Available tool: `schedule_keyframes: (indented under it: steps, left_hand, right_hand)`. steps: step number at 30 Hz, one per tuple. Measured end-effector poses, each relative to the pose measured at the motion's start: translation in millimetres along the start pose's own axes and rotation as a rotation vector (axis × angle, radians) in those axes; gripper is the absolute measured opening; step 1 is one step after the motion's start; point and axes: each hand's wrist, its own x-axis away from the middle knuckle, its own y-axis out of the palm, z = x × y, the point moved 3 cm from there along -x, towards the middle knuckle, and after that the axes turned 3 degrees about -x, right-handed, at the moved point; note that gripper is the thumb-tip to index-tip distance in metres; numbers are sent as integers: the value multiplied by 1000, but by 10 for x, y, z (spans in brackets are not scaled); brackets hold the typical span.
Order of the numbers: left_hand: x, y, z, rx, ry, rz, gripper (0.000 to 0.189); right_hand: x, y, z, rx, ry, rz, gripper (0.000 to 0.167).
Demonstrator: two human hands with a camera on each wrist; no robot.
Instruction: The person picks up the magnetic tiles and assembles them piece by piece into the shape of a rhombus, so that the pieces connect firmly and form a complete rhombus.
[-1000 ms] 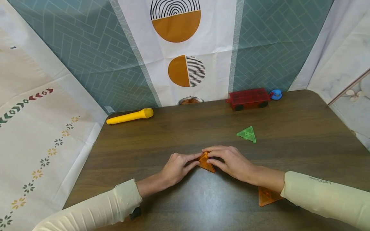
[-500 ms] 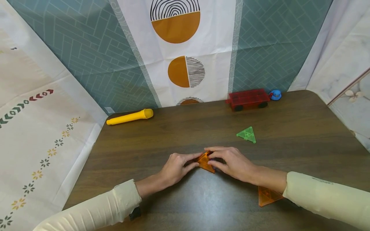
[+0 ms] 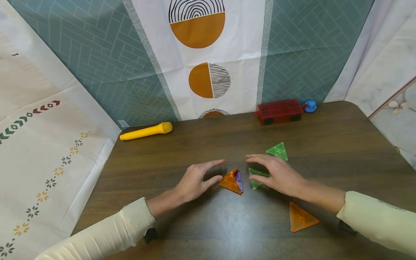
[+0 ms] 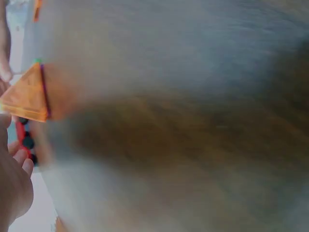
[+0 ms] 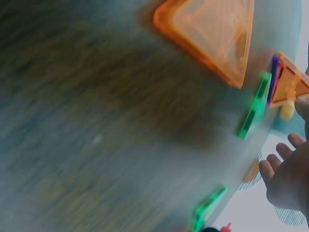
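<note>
Near the table's middle, an orange triangle tile (image 3: pixel 230 183) leans up against a purple tile (image 3: pixel 239 180), forming a small tent. To its left is my left hand (image 3: pixel 195 182), finger and thumb spread, with the thumb tip right at the orange tile's corner. A green triangle tile (image 3: pixel 256 183) lies flat just right of the tent. My right hand (image 3: pixel 281 175) hovers there with fingers parted, its thumb overlapping that green tile in the head view. The right wrist view has the green tile (image 5: pixel 255 107) beside the purple edge (image 5: pixel 273 79).
A second green triangle tile (image 3: pixel 277 150) lies beyond the right hand; another orange triangle tile (image 3: pixel 301 217) lies nearer the front. At the back stand a red toy car base (image 3: pixel 280 110) and a blue toy duck (image 3: pixel 310 106). A yellow toy microphone (image 3: pixel 146 131) lies back left.
Both hands have come off the orange tile, leaving it leaning with the purple one. The right hand has moved right, and a green tile now shows under it.
</note>
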Motion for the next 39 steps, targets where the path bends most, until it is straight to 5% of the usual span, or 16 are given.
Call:
schedule_keyframes:
  steps: [7,15,23,31,39]
  left_hand:
    - [-142,-93,216,56,-10,-15,84]
    - [-267,-78,550,195,-28,-43,108]
    - [-254,180,813,244,-65,-155,119]
    - [-166,487,966,275,-90,-294,127]
    - [-94,732,955,157,-97,-419,131]
  right_hand:
    - [68,-176,146,-4,123,-45,86]
    - [70,-403,422,10,210,-23,96]
    - [75,-503,732,1,314,-20,93]
    - [66,-520,861,11,294,35,78]
    - [48,-540,888,35,262,80,68]
